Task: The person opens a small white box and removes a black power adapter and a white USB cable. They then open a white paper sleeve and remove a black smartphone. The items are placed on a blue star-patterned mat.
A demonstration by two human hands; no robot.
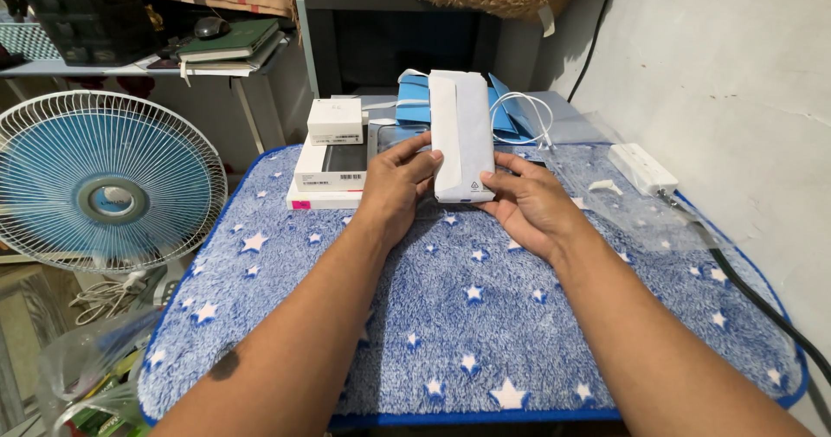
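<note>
Both hands grip one long white box (463, 134), which is held upright a little above the star-patterned blue mat (467, 316) that covers the table, toward the mat's far edge. The left hand (396, 186) is clamped on the box's lower left side, fingers curled over its front. The right hand (530, 205) is clamped on its lower right corner, thumb against the side. Just left of the box, near the mat's far left corner, stands a stack of white boxes (331, 164), flat ones below and a small one on top. Behind the held box lie blue pouches (506, 112) with a white cable (530, 108). A clear plastic bag (619, 199) lies by the mat's right edge, with a white power strip (642, 169) at its far end. A blue fan (104, 186) stands off the table's left side.
</note>
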